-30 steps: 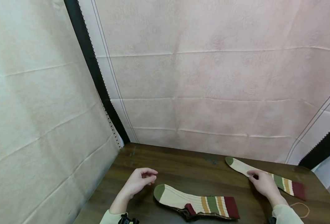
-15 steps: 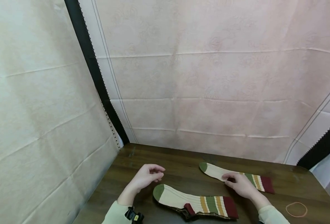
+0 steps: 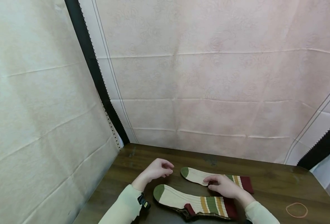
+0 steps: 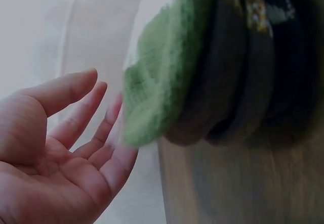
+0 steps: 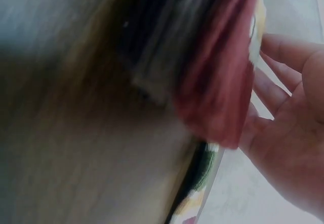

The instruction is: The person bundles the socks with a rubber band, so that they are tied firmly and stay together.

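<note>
Near the table's front lies a stack of socks (image 3: 178, 196), its top one cream with a green toe, burgundy heel and cuff, and green and mustard stripes. Darker layers show beneath the green toe (image 4: 162, 77) in the left wrist view. Behind the stack, a single matching sock (image 3: 194, 176) lies flat, toe to the left. My right hand (image 3: 223, 186) is over its middle, fingertips on the cream part, fingers relaxed. In the right wrist view the burgundy cuff (image 5: 223, 77) of the stack hides some fingertips. My left hand (image 3: 157, 169), fingers loosely bent, holds nothing left of both toes.
A thin tan elastic band (image 3: 306, 211) lies on the right of the brown wooden table (image 3: 276, 174). Pale cloth sheets (image 3: 209, 77) hang behind the table and along its left side.
My right hand has moved left, and the single sock has slid left with it to behind the stack. My left hand has shifted right and farther back. The elastic band is now uncovered.
</note>
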A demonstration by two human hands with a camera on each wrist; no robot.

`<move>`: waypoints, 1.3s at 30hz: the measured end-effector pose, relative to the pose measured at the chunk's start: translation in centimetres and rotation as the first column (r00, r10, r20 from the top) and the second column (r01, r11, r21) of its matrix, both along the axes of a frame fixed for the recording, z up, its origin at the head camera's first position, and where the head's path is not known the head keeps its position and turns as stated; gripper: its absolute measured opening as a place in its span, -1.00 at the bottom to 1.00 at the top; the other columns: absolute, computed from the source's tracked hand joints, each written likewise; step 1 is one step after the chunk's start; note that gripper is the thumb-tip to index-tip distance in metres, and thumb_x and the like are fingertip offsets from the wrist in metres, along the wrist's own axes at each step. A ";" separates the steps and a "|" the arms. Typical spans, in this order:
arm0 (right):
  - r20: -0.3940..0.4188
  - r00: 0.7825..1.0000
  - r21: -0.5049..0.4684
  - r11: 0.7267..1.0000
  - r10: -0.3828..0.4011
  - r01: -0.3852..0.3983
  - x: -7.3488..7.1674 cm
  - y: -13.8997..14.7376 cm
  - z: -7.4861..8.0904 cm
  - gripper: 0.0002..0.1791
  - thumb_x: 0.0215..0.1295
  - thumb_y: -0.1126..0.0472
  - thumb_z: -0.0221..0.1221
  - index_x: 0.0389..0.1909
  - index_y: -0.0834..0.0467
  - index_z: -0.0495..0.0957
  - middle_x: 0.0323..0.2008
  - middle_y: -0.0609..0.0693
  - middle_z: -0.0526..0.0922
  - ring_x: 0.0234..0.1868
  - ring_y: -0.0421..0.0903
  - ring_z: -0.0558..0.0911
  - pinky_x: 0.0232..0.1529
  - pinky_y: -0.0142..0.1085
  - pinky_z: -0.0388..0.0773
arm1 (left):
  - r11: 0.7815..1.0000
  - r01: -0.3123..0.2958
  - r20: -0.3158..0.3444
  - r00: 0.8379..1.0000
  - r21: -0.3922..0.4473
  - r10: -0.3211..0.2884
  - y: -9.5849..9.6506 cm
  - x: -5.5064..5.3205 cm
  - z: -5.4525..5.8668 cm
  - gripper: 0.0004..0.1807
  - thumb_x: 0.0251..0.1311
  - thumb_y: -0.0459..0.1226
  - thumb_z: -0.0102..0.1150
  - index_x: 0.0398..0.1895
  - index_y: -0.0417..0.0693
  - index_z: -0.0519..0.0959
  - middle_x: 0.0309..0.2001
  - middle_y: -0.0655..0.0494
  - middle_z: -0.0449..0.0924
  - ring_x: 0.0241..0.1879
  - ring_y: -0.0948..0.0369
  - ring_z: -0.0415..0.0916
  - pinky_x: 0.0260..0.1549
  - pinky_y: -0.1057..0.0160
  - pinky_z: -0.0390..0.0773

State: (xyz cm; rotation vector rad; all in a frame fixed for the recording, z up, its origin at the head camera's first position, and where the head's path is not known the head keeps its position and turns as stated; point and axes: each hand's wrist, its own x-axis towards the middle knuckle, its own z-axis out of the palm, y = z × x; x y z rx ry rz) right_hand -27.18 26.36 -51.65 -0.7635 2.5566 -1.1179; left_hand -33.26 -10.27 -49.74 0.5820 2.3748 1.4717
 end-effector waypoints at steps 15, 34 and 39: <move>-0.088 0.926 0.015 0.929 -0.367 0.370 0.8 5.5 0.7 -0.69 0.55 0.23 0.26 0.22 0.17 0.69 0.08 0.10 0.75 -0.05 0.11 0.72 -0.16 -0.06 0.63 | 0.996 -0.051 0.029 0.998 -0.073 0.053 3.7 -1.6 -0.2 -0.72 0.28 -0.43 0.43 0.03 -0.36 0.71 -0.28 0.07 0.65 -0.21 -0.12 0.69 -0.20 -0.12 0.73; -0.065 0.809 0.065 0.806 -0.585 0.588 1.5 11.2 -1.6 -0.61 0.34 0.28 0.42 0.16 0.30 0.68 0.12 0.38 0.67 0.01 0.24 0.73 -0.10 -0.02 0.67 | 0.992 -0.066 0.037 0.997 -0.109 0.071 5.6 -2.1 -1.7 -0.81 0.26 -0.45 0.45 -0.07 -0.27 0.75 -0.34 0.05 0.64 -0.34 0.01 0.67 -0.30 0.03 0.72; -0.093 0.819 0.101 0.813 -0.567 0.574 1.4 11.3 -1.8 -0.67 0.32 0.27 0.44 0.08 0.25 0.72 0.00 0.25 0.74 -0.01 0.21 0.70 -0.09 0.00 0.61 | 0.991 -0.058 0.039 0.997 -0.124 0.063 5.8 -1.9 -1.9 -0.85 0.27 -0.46 0.44 -0.11 -0.27 0.78 -0.39 0.06 0.65 -0.34 -0.02 0.69 -0.32 0.05 0.71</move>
